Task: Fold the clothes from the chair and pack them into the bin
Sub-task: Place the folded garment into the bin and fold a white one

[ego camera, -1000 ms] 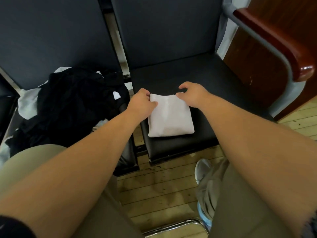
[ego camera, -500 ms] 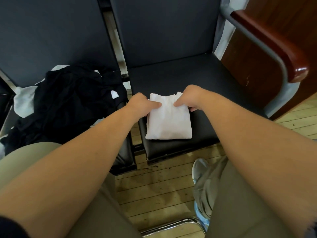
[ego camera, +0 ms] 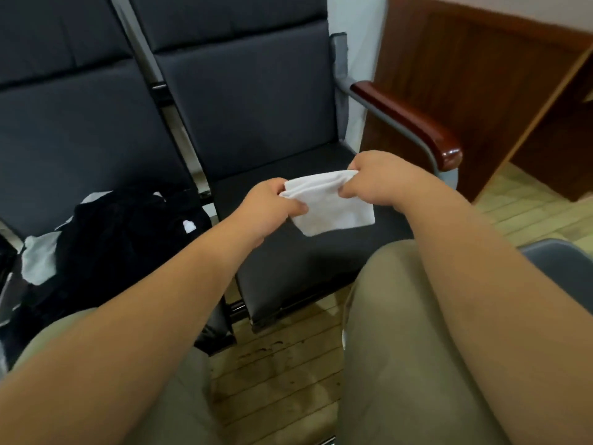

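A small folded white garment (ego camera: pixel 330 205) hangs in the air just above the black seat of the right chair (ego camera: pixel 288 261). My left hand (ego camera: pixel 272 203) grips its left top corner and my right hand (ego camera: pixel 375 178) grips its right top corner, thumbs and fingers curled round the cloth. On the left chair lies a heap of black and white clothes (ego camera: pixel 106 236), untouched by either hand. No bin shows in this view.
The right chair has a grey metal arm with a red-brown wooden armrest (ego camera: pixel 414 123). A brown wooden desk (ego camera: pixel 475 101) stands beyond it. My knees in khaki trousers fill the foreground over a pale wooden plank floor (ego camera: pixel 282 358). A grey edge (ego camera: pixel 568 268) sits at right.
The folded white garment lay flat on the seat under my fingertips; now both hands have lifted it off the seat. My view has tilted up and swung right.
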Tool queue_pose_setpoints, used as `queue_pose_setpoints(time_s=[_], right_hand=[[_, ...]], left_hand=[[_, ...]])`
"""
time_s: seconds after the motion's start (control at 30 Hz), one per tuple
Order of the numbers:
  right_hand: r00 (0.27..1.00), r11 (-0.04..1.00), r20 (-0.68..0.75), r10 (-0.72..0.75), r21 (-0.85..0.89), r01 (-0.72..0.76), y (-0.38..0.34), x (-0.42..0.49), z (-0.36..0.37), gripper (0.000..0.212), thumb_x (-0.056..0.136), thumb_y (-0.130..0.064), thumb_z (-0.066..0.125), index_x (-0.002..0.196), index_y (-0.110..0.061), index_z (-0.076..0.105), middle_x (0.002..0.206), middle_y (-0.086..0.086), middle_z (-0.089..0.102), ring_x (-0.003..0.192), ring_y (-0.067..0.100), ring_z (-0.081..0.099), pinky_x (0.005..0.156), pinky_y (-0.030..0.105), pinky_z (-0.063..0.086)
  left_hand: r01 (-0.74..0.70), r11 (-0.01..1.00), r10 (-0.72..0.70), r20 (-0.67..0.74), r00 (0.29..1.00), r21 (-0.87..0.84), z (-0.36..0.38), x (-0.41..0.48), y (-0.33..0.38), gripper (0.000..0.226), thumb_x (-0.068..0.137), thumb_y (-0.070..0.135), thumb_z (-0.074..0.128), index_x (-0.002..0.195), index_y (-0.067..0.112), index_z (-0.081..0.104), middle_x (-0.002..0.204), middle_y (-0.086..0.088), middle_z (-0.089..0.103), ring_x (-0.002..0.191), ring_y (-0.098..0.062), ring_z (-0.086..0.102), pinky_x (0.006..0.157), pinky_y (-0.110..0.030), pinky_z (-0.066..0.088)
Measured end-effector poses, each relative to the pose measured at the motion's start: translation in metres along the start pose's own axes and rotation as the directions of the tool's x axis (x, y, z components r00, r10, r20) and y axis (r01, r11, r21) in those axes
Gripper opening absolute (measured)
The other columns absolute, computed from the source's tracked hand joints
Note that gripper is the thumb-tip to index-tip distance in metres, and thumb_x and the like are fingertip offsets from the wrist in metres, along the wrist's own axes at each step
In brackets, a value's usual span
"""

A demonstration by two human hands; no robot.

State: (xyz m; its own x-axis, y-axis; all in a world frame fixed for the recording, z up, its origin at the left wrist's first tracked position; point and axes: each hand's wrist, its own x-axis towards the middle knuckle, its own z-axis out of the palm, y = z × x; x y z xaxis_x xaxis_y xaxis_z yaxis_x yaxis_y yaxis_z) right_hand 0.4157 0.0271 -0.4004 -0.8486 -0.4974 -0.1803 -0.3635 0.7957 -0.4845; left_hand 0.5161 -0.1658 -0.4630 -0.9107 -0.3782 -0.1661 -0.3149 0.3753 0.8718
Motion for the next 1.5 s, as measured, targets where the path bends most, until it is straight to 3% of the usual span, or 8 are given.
queue_pose_setpoints(time_s=[0.27,0.37,0.6,0.73,0.9,1.0,1.27,1.5], right_hand=[[0.866,0.942,-0.471,0.166,0.336,0.002,0.084,-0.066,-0.022,0.01,0.099,-0.025,0.064,0.104,-0.024,0.056,0.093,-0.004,0.06,0.079,0.007,0.053,0.059,0.026,0.035],[0.799,0.893,-0.542,0.259,0.449,0.015,0.117,-0.083,-0.018,0.014,0.098,-0.027,0.063,0.108,-0.024,0.054,0.095,-0.006,0.057,0.081,0.008,0.053,0.061,0.027,0.037],[0.644,0.791,-0.602,0.472,0.611,-0.009,0.19,-0.108,-0.012,0.027,0.1,-0.027,0.063,0.122,-0.026,0.048,0.101,-0.016,0.053,0.086,0.003,0.053,0.064,0.024,0.039],[0.547,0.7,-0.589,0.595,0.714,0.008,0.229,-0.114,-0.012,0.024,0.098,-0.024,0.063,0.118,-0.026,0.05,0.099,-0.015,0.057,0.086,0.004,0.056,0.063,0.024,0.041],[0.449,0.572,-0.499,0.742,0.82,-0.034,0.292,-0.124,-0.007,0.024,0.097,-0.025,0.062,0.119,-0.025,0.054,0.101,-0.014,0.06,0.089,0.003,0.057,0.066,0.026,0.042],[0.426,0.503,-0.428,0.797,0.861,-0.074,0.329,-0.131,-0.001,0.02,0.097,-0.025,0.06,0.118,-0.027,0.059,0.098,-0.018,0.058,0.087,-0.001,0.054,0.066,0.021,0.039],[0.366,0.335,-0.254,0.895,0.925,-0.178,0.406,-0.137,0.037,0.019,0.095,-0.026,0.059,0.11,-0.031,0.067,0.107,-0.011,0.069,0.101,0.014,0.065,0.087,0.036,0.053],[0.355,0.261,-0.166,0.92,0.935,-0.24,0.428,-0.123,0.077,0.022,0.093,-0.024,0.056,0.109,-0.021,0.071,0.103,-0.002,0.071,0.097,0.022,0.065,0.072,0.032,0.046]], left_hand=[[-0.204,0.968,0.2,0.04,0.979,0.147,0.08,-0.008,0.101,0.029,0.087,0.007,0.072,0.112,0.022,0.067,0.105,-0.001,0.069,0.094,-0.018,0.065,0.072,-0.033,0.056],[-0.213,0.969,0.201,0.099,0.975,0.128,0.116,-0.01,0.121,0.032,0.087,0.004,0.071,0.113,0.022,0.067,0.109,-0.007,0.068,0.097,-0.024,0.066,0.08,-0.042,0.061],[-0.245,0.961,0.211,0.231,0.95,0.128,0.206,-0.004,0.155,0.039,0.089,0.009,0.07,0.126,0.02,0.066,0.113,-0.004,0.066,0.098,-0.02,0.064,0.07,-0.03,0.052],[-0.28,0.933,0.204,0.309,0.929,0.226,0.263,0.003,0.173,0.037,0.09,0.01,0.067,0.127,0.015,0.066,0.114,-0.007,0.064,0.103,-0.024,0.062,0.086,-0.038,0.057],[-0.39,0.802,0.178,0.443,0.879,0.452,0.338,0.013,0.201,0.014,0.095,0.005,0.061,0.107,0.007,0.068,0.09,-0.006,0.061,0.084,-0.023,0.061,0.057,-0.028,0.041],[-0.489,0.687,0.168,0.538,0.826,0.537,0.381,0.015,0.208,0.022,0.1,0.003,0.054,0.115,0.0,0.07,0.109,-0.016,0.068,0.098,-0.032,0.066,0.067,-0.032,0.044],[-0.461,0.797,0.141,0.624,0.769,0.389,0.464,0.025,0.153,0.041,0.091,-0.002,0.048,0.109,0.024,0.074,0.096,-0.002,0.07,0.083,-0.019,0.062,0.057,-0.027,0.041],[-0.451,0.802,0.07,0.688,0.722,0.392,0.485,0.05,0.122,0.041,0.098,0.005,0.052,0.118,0.031,0.078,0.107,0.0,0.074,0.099,-0.019,0.067,0.07,-0.029,0.051]])
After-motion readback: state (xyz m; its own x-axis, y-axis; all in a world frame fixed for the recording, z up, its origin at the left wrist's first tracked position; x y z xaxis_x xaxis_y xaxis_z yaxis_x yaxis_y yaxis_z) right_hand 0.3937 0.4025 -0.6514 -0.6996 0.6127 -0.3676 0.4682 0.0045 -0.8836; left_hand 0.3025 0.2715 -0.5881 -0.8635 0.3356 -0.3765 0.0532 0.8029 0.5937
